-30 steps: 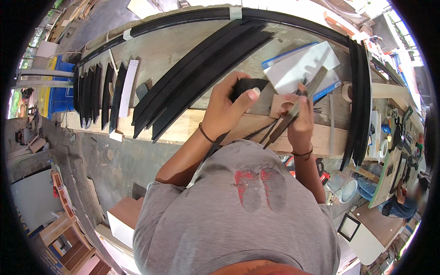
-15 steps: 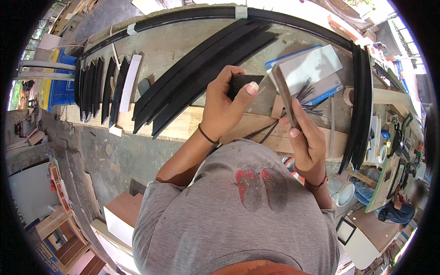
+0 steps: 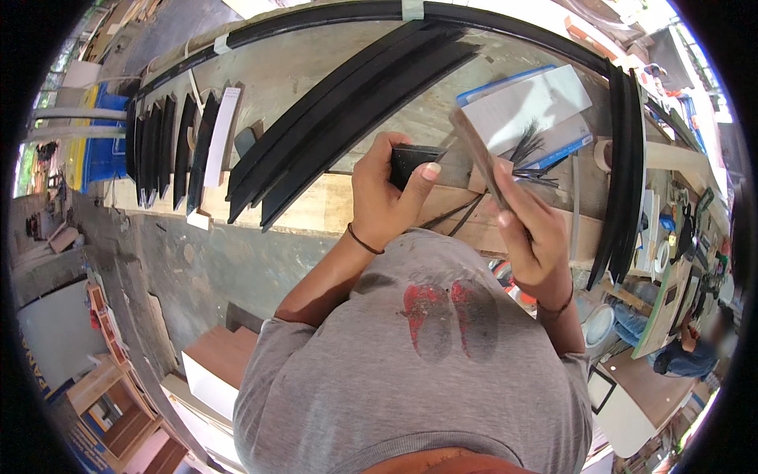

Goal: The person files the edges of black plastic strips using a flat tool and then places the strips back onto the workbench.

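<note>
A small black block is clamped in the left hand at the workbench edge. A thin flat strip is gripped in the right hand, just right of the block, its long axis tilted up-left toward it.

Workshop, daylight, brightest toward 1 o'clock.
Long wooden workbench spans upper half; pale plank along near edge.
Curved black strips lie across bench centre; another set at 3 o'clock.
Row of short black pieces at 10 o'clock, one white piece among them.
Grey concrete floor below bench, stained.
Blue container at 9 o'clock.
Wooden shelving at 8 o'clock.
White-fronted wooden box at 7 o'clock.
Another person, seated, at 4 o'clock.
</note>
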`<state>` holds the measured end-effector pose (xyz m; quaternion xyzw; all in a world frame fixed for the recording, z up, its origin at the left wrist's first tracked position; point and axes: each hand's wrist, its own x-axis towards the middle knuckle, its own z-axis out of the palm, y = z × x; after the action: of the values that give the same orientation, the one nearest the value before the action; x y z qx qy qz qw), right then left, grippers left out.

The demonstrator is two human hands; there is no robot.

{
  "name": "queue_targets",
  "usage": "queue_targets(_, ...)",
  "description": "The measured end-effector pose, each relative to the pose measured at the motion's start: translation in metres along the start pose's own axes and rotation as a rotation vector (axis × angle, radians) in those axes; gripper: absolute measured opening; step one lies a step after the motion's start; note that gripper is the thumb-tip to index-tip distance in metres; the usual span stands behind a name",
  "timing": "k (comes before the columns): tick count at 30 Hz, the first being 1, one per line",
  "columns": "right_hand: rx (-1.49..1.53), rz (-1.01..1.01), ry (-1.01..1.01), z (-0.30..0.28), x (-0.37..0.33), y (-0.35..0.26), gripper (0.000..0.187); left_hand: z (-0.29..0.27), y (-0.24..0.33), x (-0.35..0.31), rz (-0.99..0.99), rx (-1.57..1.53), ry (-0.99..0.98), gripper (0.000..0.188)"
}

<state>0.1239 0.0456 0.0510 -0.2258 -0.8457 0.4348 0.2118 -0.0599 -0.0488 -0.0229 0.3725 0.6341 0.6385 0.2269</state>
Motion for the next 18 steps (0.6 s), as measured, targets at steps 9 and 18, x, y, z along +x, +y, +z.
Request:
queue_targets(9, 0.043, 0.078, -0.108, 0.004, 0.013, 0.01, 0.048, -0.003, -0.006, -0.005, 0.041, 0.064, 0.011, 0.039)
queue_targets(18, -0.012, 0.067, -0.191, 0.003, 0.014, 0.003, 0.047, -0.001, -0.013, -0.014, -0.019, 0.083, -0.1, 0.037)
